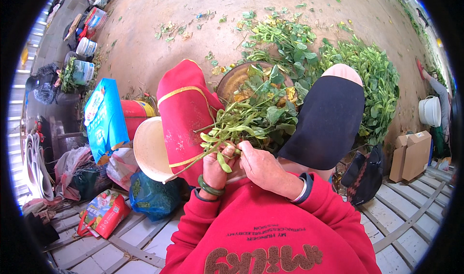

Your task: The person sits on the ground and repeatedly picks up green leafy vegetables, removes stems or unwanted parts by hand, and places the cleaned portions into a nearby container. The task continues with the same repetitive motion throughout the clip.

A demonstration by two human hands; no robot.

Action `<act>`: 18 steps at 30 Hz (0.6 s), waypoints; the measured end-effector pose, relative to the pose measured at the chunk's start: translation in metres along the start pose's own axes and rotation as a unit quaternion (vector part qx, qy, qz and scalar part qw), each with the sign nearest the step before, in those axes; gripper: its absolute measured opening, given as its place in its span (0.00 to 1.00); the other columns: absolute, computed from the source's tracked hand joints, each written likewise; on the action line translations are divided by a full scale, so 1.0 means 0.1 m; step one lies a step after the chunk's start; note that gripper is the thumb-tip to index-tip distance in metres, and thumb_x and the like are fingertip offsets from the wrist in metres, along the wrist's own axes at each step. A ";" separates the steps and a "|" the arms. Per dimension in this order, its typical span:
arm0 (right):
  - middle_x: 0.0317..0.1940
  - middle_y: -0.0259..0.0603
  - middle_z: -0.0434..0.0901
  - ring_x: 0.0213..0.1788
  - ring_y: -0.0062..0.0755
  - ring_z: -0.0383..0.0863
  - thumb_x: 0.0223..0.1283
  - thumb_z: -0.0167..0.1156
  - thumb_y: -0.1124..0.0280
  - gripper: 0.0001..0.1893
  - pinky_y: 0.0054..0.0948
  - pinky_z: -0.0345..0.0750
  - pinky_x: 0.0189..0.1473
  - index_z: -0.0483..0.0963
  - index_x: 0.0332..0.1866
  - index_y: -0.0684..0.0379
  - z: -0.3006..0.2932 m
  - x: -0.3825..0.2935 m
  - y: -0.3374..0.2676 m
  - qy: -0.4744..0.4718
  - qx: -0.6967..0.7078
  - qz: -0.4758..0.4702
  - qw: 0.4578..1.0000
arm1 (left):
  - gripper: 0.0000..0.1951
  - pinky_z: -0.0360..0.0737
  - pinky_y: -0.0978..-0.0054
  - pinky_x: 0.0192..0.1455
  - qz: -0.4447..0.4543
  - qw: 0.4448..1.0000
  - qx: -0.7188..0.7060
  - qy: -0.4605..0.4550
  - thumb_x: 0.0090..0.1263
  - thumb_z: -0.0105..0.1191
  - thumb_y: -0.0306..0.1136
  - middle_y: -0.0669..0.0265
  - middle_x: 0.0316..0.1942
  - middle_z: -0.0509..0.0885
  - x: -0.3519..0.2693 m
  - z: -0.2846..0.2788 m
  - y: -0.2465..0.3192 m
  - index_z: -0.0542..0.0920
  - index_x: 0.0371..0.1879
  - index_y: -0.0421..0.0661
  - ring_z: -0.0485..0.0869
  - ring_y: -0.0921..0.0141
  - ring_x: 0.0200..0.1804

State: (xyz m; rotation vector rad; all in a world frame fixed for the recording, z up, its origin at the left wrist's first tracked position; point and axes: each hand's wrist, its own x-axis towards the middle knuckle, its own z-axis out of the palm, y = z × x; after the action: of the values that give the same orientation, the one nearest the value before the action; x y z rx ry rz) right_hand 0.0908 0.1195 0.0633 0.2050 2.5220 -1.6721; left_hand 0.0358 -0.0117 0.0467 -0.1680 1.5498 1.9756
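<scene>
A green soybean stalk with plump pods runs across my lap, its bare end pointing to the lower left. My left hand, wearing a green bangle, grips the stalk with pods at the fingertips. Close against it, the thumb and forefinger of my right hand pinch at a pod; the fingers partly hide the contact. Leafy tops of the plant spread between my knees over a round, shallow brown tray with yellowed leaves. A cream bucket stands at my left knee, partly behind the red cloth over it.
More podded soybean plants are heaped beyond my right knee. To the left stand a blue bag, a red bucket and a blue plastic bag. Cardboard boxes and a white bucket are at right, near another person's leg.
</scene>
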 end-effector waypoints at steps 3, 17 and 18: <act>0.23 0.57 0.74 0.29 0.58 0.76 0.60 0.46 0.73 0.08 0.49 0.72 0.30 0.60 0.42 0.63 -0.01 0.00 -0.01 0.007 -0.013 -0.012 1.000 | 0.04 0.58 0.88 0.23 0.001 0.999 -0.011 -0.045 0.67 0.52 0.31 0.78 0.24 0.73 0.00 -0.06 0.02 0.77 0.33 0.45 0.64 0.86 0.23; 0.19 0.49 0.70 0.23 0.50 0.73 0.66 0.41 0.71 0.07 0.40 0.68 0.27 0.62 0.35 0.64 -0.11 0.00 0.02 -0.141 0.189 -0.019 0.972 | 0.08 0.59 0.81 0.19 -0.085 0.982 0.006 -0.171 0.59 0.57 0.32 0.72 0.19 0.68 -0.05 -0.21 0.20 0.73 0.27 0.42 0.65 0.79 0.20; 0.21 0.53 0.72 0.27 0.56 0.74 0.66 0.43 0.70 0.08 0.44 0.68 0.29 0.62 0.36 0.64 -0.08 0.01 0.04 -0.136 0.161 -0.018 0.977 | 0.07 0.55 0.83 0.17 -0.062 0.980 0.014 -0.187 0.61 0.55 0.29 0.74 0.17 0.67 -0.07 -0.16 0.22 0.71 0.28 0.44 0.62 0.81 0.17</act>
State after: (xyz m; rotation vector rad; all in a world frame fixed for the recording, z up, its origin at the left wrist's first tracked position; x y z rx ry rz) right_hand 0.0904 0.1288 0.0624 -0.0422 2.0647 -1.9643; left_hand 0.0257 -0.0316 0.0635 0.1104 1.2890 1.7663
